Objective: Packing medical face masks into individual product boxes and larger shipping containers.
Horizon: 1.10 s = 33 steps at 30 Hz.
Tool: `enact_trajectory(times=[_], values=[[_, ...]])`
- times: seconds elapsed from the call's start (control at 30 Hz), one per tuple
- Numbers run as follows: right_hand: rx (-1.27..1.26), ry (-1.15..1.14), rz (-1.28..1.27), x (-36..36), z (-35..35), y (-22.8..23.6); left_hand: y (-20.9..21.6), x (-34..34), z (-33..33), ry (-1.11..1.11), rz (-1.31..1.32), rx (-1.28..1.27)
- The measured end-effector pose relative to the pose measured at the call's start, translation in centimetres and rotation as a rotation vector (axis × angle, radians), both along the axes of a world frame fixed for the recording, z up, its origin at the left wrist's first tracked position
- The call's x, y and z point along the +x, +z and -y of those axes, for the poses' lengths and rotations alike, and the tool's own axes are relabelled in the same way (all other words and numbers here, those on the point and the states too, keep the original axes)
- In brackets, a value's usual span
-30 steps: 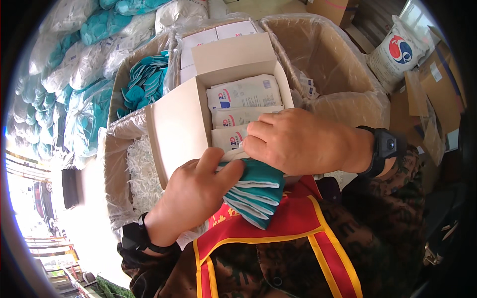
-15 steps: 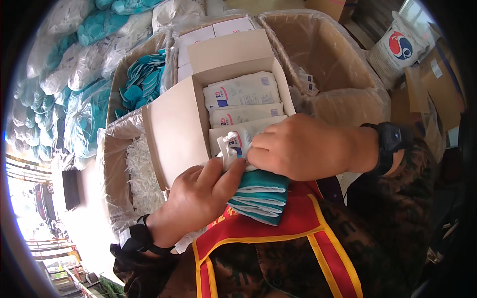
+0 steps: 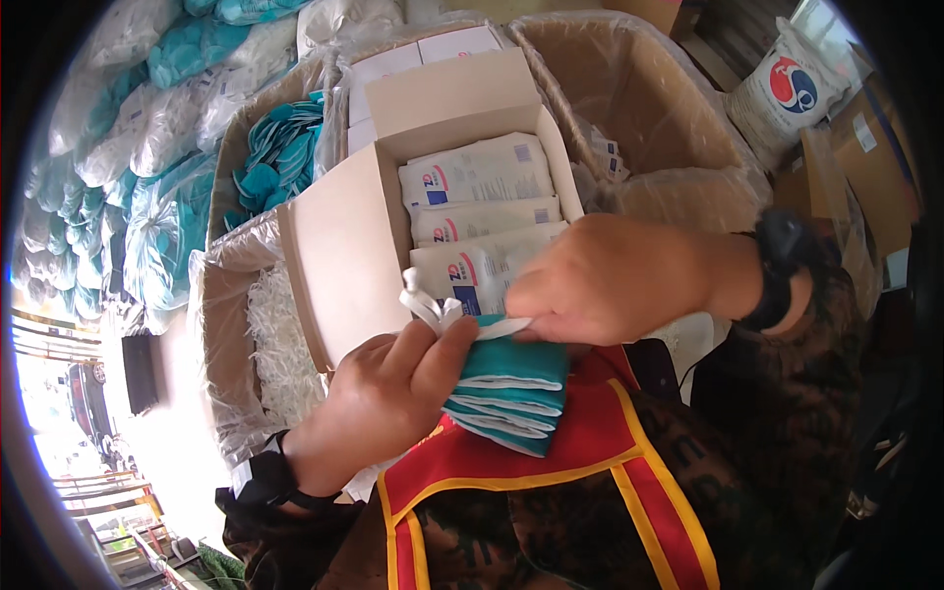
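Far left of the open box [image 3: 339, 261]: plastic-bagged bundles [image 3: 123, 187], teal and white, piled up. Immediately left of the open box: a plastic-lined carton of white strips [image 3: 280, 344] on the near side, and a carton of teal pieces [image 3: 280, 157] on the far side.

Left hand [image 3: 388, 398]: positioned at the near left corner of the open box. The thumb and index finger are pressed together, gripping the upper left edge of the stack of teal pads [image 3: 506, 393]. This stack, with white edges showing between folded layers, is located at the near side of the open box, in front of the red apron [image 3: 492, 460]. A white strap [image 3: 499, 328] crosses the top of the stack; one end stands up in a loop above the left hand.

The open box contains three rows of white printed packets [image 3: 477, 172]. White boxes [image 3: 457, 44] are stacked behind it.

Right hand [image 3: 624, 280]: positioned at the near right corner of the open box. The fingertips, slightly blurred, pinch the strap's right end.

Right of the open box: a lined carton [image 3: 644, 108]; farther right, a white sack [image 3: 792, 93].
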State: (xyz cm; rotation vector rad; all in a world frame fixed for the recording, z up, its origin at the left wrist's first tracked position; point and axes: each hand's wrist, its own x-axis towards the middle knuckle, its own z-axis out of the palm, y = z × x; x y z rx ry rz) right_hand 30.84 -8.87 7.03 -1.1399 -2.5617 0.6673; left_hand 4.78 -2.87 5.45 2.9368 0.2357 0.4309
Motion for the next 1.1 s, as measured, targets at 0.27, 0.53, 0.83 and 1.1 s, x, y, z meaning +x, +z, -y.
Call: enact_trajectory(times=[0.27, 0.53, 0.83, 1.1], values=[[-0.783, -0.115, -0.417, -0.2, -2.4, -1.1, 0.0, 0.1, -0.2, 0.016, 0.003, -0.103], [-0.760, -0.079, -0.459, 0.2, -2.5, -1.1, 0.8, 0.0, -0.3, 0.045, -0.072, -0.190], [-0.297, 0.006, -0.172, -1.0, -2.0, -1.2, 0.7, 0.4, 0.0, 0.031, -0.053, -0.146], [-0.799, -0.094, -0.336, -0.4, -2.2, -1.4, 0.8, 0.3, 0.3, 0.019, -0.026, 0.054]])
